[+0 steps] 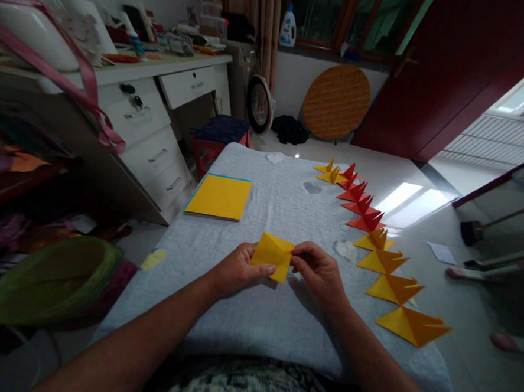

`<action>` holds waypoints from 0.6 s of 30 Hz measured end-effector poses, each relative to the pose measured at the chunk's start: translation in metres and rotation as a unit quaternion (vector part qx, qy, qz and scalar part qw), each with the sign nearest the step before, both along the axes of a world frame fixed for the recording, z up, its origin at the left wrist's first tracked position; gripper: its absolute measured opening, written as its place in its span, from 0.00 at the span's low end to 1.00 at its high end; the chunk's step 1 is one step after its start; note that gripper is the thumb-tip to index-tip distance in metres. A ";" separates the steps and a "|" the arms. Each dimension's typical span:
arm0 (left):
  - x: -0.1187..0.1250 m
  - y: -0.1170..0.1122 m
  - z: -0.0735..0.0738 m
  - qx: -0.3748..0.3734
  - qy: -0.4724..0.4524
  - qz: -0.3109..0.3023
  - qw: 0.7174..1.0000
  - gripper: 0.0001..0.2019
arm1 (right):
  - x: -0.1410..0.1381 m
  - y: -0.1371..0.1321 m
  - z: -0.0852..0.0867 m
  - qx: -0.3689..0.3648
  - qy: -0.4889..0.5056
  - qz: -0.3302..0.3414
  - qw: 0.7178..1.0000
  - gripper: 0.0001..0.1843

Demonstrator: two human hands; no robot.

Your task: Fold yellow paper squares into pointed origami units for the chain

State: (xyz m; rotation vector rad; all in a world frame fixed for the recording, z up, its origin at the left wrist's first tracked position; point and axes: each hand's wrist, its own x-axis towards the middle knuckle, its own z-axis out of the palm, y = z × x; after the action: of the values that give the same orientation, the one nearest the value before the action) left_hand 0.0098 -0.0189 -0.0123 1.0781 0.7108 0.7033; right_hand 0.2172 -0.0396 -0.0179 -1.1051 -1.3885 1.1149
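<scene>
A folded yellow origami paper is held between both hands just above the cloth-covered table. My left hand grips its left side, the thumb lying across the lower front. At the right corner, the fingertips of my right hand pinch the paper. Farther back on the left lies a stack of square paper, yellow on top with a blue edge showing. Along the table's right side runs a row of folded paper pieces with pointed tips, some yellow, some red.
A pale grey cloth with heart shapes covers the table. Beyond it are a stool, a washing machine with its round door open, and a white desk. A green-lined bin stands at the left.
</scene>
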 end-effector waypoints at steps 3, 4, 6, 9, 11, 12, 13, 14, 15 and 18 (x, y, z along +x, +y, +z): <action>-0.001 0.000 0.002 -0.018 0.005 -0.008 1.000 0.21 | -0.001 0.000 -0.001 -0.008 0.009 -0.001 1.000 0.05; -0.001 0.001 0.002 -0.024 0.006 -0.010 1.000 0.21 | -0.001 0.000 -0.001 -0.012 0.015 0.001 1.000 0.06; -0.002 0.001 0.002 -0.029 0.006 -0.009 1.000 0.21 | -0.001 0.000 -0.001 -0.018 0.025 0.009 0.999 0.07; -0.005 0.002 0.000 -0.030 0.006 0.000 1.000 0.19 | -0.001 -0.001 0.001 -0.018 0.023 0.018 0.999 0.08; -0.006 0.002 -0.003 -0.034 0.006 0.002 0.999 0.19 | -0.001 -0.001 0.002 -0.011 0.016 0.023 1.000 0.09; -0.006 0.002 -0.004 -0.037 0.005 0.000 0.999 0.19 | -0.001 -0.001 0.002 -0.008 0.014 0.027 1.000 0.09; -0.007 0.003 -0.005 -0.040 0.003 -0.005 0.999 0.19 | -0.001 -0.001 0.002 -0.005 0.013 0.030 0.999 0.09; -0.007 0.003 -0.006 -0.042 0.001 -0.011 0.999 0.19 | -0.001 -0.001 0.002 -0.003 0.013 0.032 0.999 0.09; -0.007 0.003 -0.006 -0.042 -0.001 -0.018 0.999 0.19 | -0.001 -0.001 0.002 -0.003 0.011 0.033 0.999 0.09; -0.008 0.004 -0.008 -0.035 0.005 -0.029 0.999 0.19 | -0.001 -0.001 -0.001 -0.006 0.014 0.027 1.000 0.10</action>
State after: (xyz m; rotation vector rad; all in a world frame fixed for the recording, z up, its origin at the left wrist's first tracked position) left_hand 0.0020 -0.0145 -0.0202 1.0339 0.7046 0.6192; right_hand 0.2159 -0.0406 -0.0184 -1.0624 -1.3985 1.1738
